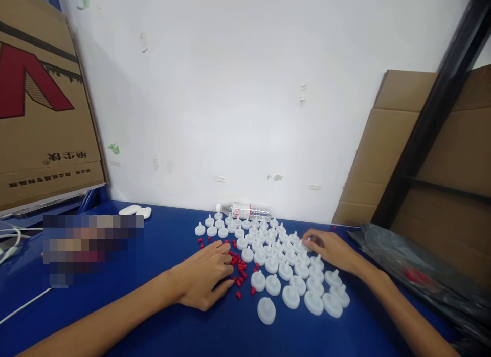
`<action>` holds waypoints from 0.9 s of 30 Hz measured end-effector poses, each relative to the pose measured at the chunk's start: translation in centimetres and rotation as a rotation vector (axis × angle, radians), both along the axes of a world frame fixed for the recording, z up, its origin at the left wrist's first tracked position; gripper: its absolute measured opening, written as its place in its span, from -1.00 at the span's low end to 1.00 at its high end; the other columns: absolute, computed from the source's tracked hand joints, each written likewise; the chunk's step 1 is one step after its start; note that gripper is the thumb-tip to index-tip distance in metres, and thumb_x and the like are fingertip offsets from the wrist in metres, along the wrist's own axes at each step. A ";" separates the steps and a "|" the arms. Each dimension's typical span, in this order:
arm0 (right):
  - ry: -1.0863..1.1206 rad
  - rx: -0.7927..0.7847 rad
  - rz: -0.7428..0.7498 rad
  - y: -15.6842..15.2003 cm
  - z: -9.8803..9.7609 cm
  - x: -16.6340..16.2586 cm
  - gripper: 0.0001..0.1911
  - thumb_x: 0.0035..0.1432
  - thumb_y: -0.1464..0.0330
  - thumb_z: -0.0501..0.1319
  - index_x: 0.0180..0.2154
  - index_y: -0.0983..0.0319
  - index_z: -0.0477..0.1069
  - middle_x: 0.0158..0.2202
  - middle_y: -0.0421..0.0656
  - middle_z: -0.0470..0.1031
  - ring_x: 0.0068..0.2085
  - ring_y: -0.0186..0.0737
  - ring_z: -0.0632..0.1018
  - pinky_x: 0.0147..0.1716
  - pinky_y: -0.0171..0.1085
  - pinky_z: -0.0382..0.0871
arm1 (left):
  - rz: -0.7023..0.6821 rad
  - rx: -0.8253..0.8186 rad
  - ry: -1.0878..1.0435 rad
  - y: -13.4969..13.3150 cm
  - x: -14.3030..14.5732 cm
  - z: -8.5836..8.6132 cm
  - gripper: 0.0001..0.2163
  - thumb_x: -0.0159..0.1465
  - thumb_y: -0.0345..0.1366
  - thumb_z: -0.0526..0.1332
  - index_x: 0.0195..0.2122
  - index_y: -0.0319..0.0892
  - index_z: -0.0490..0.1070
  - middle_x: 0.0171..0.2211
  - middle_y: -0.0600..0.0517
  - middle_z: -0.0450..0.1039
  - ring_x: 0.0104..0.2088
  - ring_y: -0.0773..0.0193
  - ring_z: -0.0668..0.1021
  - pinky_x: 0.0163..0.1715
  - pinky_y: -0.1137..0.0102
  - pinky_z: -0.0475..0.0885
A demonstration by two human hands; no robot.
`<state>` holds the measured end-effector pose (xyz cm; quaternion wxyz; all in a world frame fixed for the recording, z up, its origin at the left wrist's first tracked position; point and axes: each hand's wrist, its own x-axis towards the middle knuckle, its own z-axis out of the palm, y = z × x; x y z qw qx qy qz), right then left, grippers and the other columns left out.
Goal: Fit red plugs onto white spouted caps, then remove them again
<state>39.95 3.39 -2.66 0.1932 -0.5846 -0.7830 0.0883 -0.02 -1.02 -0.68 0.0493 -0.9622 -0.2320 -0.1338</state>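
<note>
Many white nozzle caps (271, 265), round with a thin spout on top, stand spread across the blue table. Small red caps (241, 267) lie in a loose heap to their left. My left hand (209, 275) rests at the left edge of the red heap, fingers bent forward and thumb apart from them; its fingertips are partly hidden. At the right side of the white group, my right hand (326, 247) has thumb and fingers closed around one white nozzle cap (308, 243), which the fingers partly cover.
A clear plastic bottle (249, 212) lies along the white wall behind the caps. Two white oval objects (135, 210) and a blurred patch (92, 247) are at the left. Cardboard boxes (46, 101) flank both sides. Grey plastic bags (410, 275) lie at the right edge.
</note>
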 end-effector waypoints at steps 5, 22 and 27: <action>-0.013 -0.012 0.019 -0.1 0.0 0.2 -0.71 0.26 0.08 0.14 -0.12 0.07 0.48 -0.36 -0.22 0.55 -0.38 -0.19 0.53 -0.36 -0.26 0.32 | 0.021 0.013 0.009 0.1 -0.1 -0.1 -0.78 0.35 -0.37 0.12 -0.46 -0.14 0.38 -0.42 -0.01 0.46 -0.29 0.16 0.44 -0.12 0.21 0.30; -0.041 0.122 -0.080 -0.6 0.9 -0.2 -0.63 0.27 0.02 0.13 -0.07 0.12 0.43 -0.36 -0.17 0.59 -0.40 -0.13 0.57 -0.37 -0.22 0.35 | 0.100 -0.153 -0.368 0.6 0.4 -0.6 -0.80 0.45 -0.33 0.05 -0.05 -0.14 0.45 -0.21 -0.02 0.48 -0.19 0.23 0.48 -0.20 0.34 0.40; -0.022 0.280 -0.226 -1.4 2.3 -0.4 -0.53 0.28 -0.06 0.10 -0.02 0.13 0.42 -0.35 -0.14 0.60 -0.38 -0.09 0.59 -0.31 -0.17 0.38 | 0.001 -0.096 -0.457 0.7 0.6 -1.0 -0.81 0.44 -0.39 0.09 -0.01 -0.16 0.45 -0.14 -0.05 0.51 -0.09 0.21 0.46 -0.09 0.30 0.41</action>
